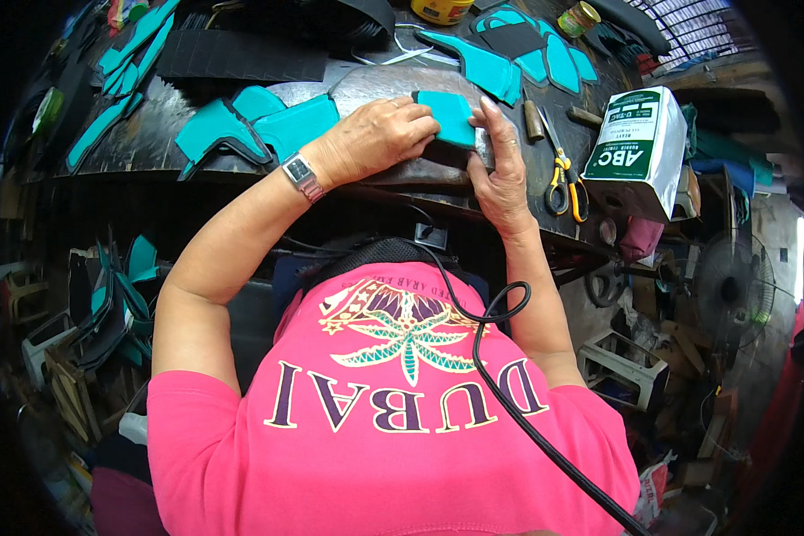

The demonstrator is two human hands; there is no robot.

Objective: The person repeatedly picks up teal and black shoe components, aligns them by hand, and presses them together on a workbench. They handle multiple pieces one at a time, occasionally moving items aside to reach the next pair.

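Teal piece: one small panel [449, 118], lying on a worn grey slab [366, 85] at the near edge of the tabletop [165, 105]; taken here as the centre of the dial, twelve pointing away from the person.
Left hand: one [380, 138], at about eight o'clock, fingers bunched and curled, apparently pinching the panel's left edge; thumb hidden.
Right hand: one [502, 174], at about four o'clock, fingers nearly straight along the panel's right edge, thumb set apart below; whether it gripped the small grey block [484, 147] between them could not be told.
Step in hand: judged to be steadying and working the panel's edges, probably smoothing or folding.
Next move's requirement: judged to be a firm left hold, with even right-hand pressure along the edge, lest the panel skew.
Wooden-handled tool: one [533, 121], at three o'clock, near the right hand, untouched.
Scissors: one pair [561, 170], yellow-and-black handles, at four o'clock, untouched.
Can: one [639, 147], white and green, between three and four o'clock, beyond the scissors.
Teal-and-black panels: several, at nine o'clock [299, 125] and one o'clock [487, 71].
Black ribbed sheets: a batch [241, 58], towards ten o'clock.
Yellow tub: one [440, 9], at twelve o'clock, cut by the view's upper edge.
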